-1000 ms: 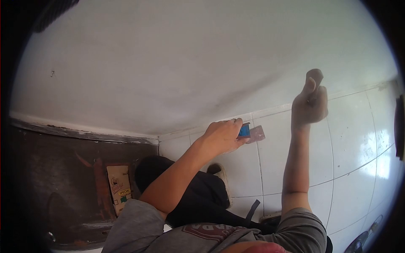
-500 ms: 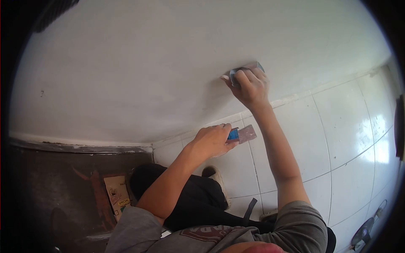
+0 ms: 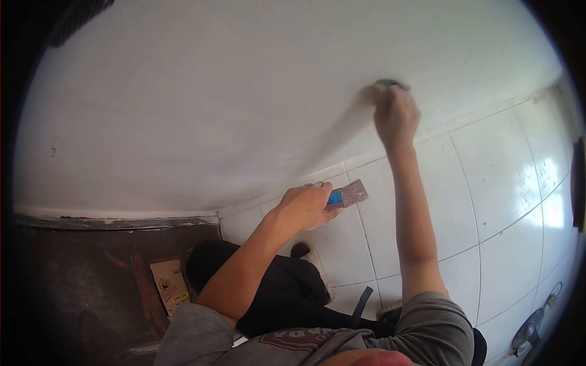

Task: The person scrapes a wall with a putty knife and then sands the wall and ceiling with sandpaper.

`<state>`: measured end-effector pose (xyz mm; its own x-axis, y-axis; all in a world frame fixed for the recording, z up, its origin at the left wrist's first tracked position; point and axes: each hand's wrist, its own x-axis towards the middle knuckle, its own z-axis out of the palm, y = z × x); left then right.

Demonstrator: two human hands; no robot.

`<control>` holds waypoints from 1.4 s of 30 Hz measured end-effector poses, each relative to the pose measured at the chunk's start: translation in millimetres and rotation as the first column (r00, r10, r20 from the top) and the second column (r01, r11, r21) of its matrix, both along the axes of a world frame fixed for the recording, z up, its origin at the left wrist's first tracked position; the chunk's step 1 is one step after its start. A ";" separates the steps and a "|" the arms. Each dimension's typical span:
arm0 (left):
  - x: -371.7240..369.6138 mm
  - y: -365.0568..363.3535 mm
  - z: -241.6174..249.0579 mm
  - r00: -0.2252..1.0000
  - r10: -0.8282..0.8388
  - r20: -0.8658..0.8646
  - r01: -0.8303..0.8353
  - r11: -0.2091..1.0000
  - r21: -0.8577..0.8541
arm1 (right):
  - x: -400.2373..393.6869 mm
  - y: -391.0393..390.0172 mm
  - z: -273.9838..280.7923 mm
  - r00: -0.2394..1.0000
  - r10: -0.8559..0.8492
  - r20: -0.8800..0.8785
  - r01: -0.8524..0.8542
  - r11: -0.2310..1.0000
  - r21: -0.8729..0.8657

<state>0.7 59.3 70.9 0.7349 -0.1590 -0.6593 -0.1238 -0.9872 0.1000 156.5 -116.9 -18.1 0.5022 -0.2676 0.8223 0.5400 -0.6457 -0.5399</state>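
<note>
Low over the white floor tiles, my left hand is wrapped round a blue handle with a flat, brownish, stained blade that points right. My right hand, a little blurred, is pressed up to the pale wall. Its closed fingers hold a dark pad or folded sheet, mostly hidden behind them; its exact kind cannot be made out. A shadow of the right hand falls on the wall to its left.
A box or card marked "SPECIAL" lies on the dark surface at lower left. White tiles meet the wall's lower edge. A dark object with a loop is at lower right. My shoe shows below my left hand.
My right hand has moved right and slightly up along the wall with the pad, which now shows less. My left hand and its blade have hardly moved.
</note>
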 end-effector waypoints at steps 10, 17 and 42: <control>2.3 -2.2 -6.2 0.999 -0.034 0.001 0.034 0.999 0.009 | -14.1 25.4 -5.2 0.988 0.138 0.074 -0.126 0.981 -0.148; 2.7 0.3 -21.7 0.999 -0.036 -0.025 0.037 0.999 0.036 | -8.5 17.8 -10.2 0.995 0.091 -0.047 -0.086 0.991 0.100; 4.4 4.8 -35.9 0.992 -0.065 -0.103 0.080 0.985 0.150 | -49.9 77.6 -91.7 0.942 0.315 -0.111 -0.292 0.938 0.189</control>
<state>5.1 64.2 35.0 0.6559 -0.1012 -0.7481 -0.1932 -0.9805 -0.0367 106.7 -39.3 -109.8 0.6858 -0.2123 0.6961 0.6089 -0.3566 -0.7086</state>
